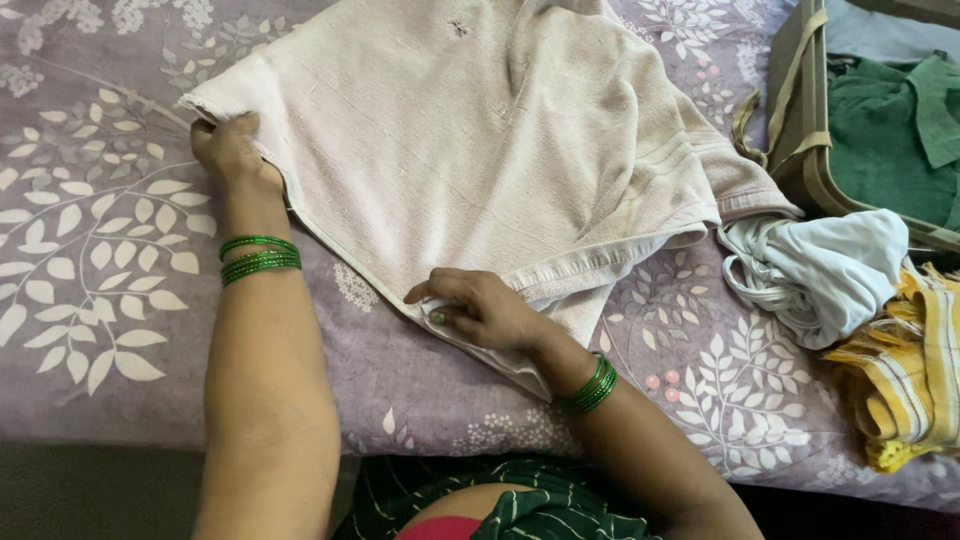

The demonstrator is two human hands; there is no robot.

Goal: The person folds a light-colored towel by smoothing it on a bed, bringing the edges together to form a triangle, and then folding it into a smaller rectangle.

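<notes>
A pale pink-white towel (470, 130) lies partly folded on a purple bedsheet (90, 300) printed with white leaves. My left hand (232, 148) grips the towel's far left corner. My right hand (478, 308) pinches the towel's near edge against the bed, fingers curled on the cloth. Both wrists wear green bangles.
A crumpled white garment (825, 270) lies to the right of the towel. A yellow striped cloth (905, 370) sits at the right edge. An olive fabric bin (800, 110) at the top right holds green clothes (890, 135). The bed's near edge runs along the bottom.
</notes>
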